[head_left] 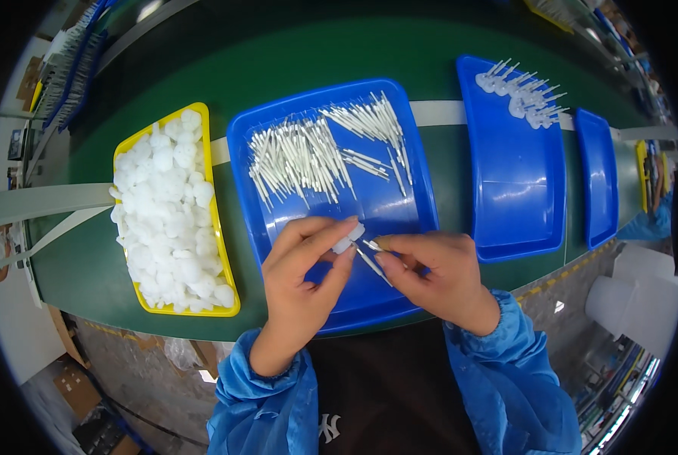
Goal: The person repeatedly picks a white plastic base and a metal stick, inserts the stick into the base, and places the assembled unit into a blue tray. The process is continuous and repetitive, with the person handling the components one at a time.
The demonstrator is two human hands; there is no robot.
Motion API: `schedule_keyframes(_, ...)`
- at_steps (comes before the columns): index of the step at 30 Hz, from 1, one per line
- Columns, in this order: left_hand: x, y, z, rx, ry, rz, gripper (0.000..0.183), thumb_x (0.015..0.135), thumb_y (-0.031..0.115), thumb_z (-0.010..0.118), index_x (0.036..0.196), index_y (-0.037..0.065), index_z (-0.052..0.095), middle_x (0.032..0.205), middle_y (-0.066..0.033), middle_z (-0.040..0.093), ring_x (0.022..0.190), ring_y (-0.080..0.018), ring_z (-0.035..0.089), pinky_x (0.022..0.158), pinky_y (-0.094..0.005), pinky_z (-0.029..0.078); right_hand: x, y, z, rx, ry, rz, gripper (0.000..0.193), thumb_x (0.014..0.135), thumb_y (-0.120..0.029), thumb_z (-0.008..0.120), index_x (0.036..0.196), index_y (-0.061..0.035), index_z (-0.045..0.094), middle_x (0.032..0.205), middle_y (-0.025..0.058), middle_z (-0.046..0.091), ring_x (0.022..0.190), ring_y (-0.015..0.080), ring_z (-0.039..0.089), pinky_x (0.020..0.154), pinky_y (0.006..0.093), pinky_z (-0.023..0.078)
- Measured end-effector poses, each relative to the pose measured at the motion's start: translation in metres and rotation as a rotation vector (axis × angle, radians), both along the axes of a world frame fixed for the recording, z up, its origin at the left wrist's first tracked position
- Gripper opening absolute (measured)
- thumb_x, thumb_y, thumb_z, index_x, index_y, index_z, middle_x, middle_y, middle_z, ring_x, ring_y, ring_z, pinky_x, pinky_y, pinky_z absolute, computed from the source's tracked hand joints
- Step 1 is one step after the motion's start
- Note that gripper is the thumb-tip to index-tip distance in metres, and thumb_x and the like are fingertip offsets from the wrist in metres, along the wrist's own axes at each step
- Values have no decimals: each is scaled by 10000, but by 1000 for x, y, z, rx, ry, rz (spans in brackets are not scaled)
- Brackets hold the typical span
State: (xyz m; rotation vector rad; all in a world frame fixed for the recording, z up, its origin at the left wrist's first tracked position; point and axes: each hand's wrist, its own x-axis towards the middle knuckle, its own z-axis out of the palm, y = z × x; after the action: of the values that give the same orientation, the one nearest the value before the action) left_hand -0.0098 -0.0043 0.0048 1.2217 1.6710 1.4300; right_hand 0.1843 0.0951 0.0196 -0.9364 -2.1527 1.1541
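Over the near part of a blue tray (427, 199), my left hand (302, 271) pinches a small white round plastic piece (348, 238) between thumb and fingertips. Close beside it, my right hand (436, 274) grips thin white sticks (371, 267) with its thumb and index finger; one slants down below the fingertips. The stick ends lie at the white piece, but whether one is inserted I cannot make out. Further back in the same tray are piles of slim white sticks (297, 158) with thin wire-like tips.
A yellow tray (228, 277) heaped with white rounded pieces (170, 201) stands at the left. To the right, another blue tray (515, 205) holds joined pieces with sticks (522, 95) at its far end. Beyond it lies a smaller blue tray (600, 182). All rest on a green table (248, 311).
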Motion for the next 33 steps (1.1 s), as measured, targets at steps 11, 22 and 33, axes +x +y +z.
schedule_keyframes(11,0,-1,-5,27,112,7,416,905,-137,812,1287,25,825,1222,-132,767,995,-195,781,800,-282,654,-5,-1,2,22,-33,-13,135,946,-145,878,1042,-63,830,824,116,791,640,254,759,565,372,575)
schedule_keyframes(22,-7,0,0,6,266,-84,370,915,-120,787,1262,3,827,1117,-162,846,940,-223,800,825,-313,627,-10,3,-8,-152,-60,22,124,953,-184,870,989,-82,809,711,59,720,581,248,688,558,362,508)
schedule_keyframes(33,-3,-9,4,-56,364,-68,420,846,-106,830,1254,-5,838,963,-168,836,812,-249,788,795,-327,606,-12,2,-20,277,-73,93,123,947,-198,865,989,-94,815,786,53,781,624,252,727,587,370,528)
